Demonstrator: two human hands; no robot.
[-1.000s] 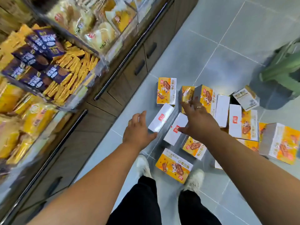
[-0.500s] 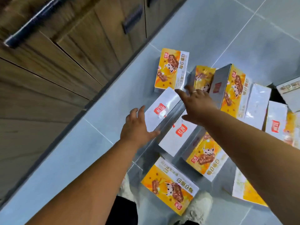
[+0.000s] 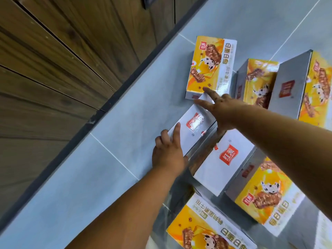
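Observation:
Several snack boxes lie scattered on the grey tiled floor. A white box with a red logo (image 3: 193, 126) lies tilted between my hands. My left hand (image 3: 168, 151) touches its near end, fingers straight along the edge and top face. My right hand (image 3: 221, 108) reaches over its far end with fingers spread, the thumb dropping down the box's right side. Just beyond stands a yellow-orange box with a cow picture (image 3: 210, 67).
Wooden cabinet fronts (image 3: 62, 60) with a dark plinth run along the left. More boxes crowd the right: a white one (image 3: 222, 164), yellow ones (image 3: 265, 196), (image 3: 206, 229), (image 3: 258, 81) and a tall one (image 3: 305, 85). Bare floor tiles (image 3: 116, 123) lie left of the boxes.
The view has dropped closer to the floor; the shelves are out of sight. Both hands have moved forward onto the ends of the white box.

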